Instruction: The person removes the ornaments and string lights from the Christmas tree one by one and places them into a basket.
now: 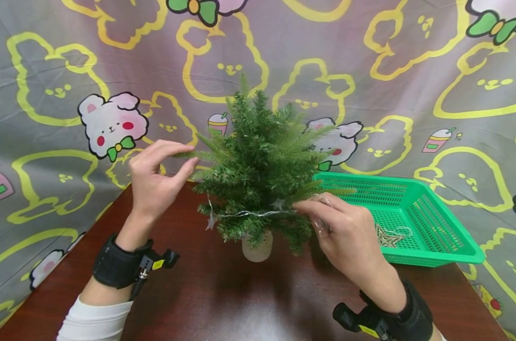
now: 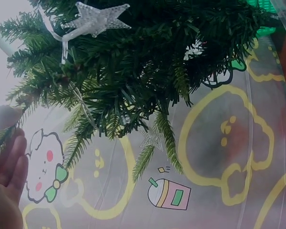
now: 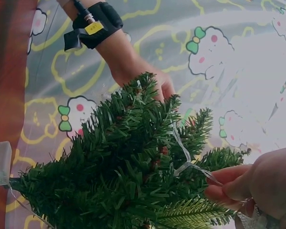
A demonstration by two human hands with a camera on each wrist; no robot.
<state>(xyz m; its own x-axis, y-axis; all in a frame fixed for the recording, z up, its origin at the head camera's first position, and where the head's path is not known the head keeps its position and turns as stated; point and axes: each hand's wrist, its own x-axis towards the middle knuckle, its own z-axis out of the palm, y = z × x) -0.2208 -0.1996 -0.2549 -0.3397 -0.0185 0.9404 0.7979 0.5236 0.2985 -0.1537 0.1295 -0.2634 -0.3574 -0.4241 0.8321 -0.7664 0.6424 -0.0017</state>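
Note:
A small artificial Christmas tree (image 1: pixel 258 170) stands upright on a whitish base (image 1: pixel 258 247). Across its lower front runs a clear string-light wire (image 1: pixel 258 214), with a clear star light (image 1: pixel 211 221) hanging at the left. In the right wrist view, my right hand (image 3: pixel 267 188) pinches this wire between thumb and fingers, beside the tree's right branches; part of the string bunches under the fingers. My left hand (image 1: pixel 155 180) is at the tree's left side, thumb and index finger apart around a branch tip. The left wrist view shows another star (image 2: pixel 97 20) close up among the needles.
A green plastic basket (image 1: pixel 449 222) sits on the right of the brown table (image 1: pixel 189 293), behind my right hand. Inside lies a gold glittery star ornament (image 1: pixel 387 237). A grey patterned curtain (image 1: pixel 155 61) hangs close behind the tree.

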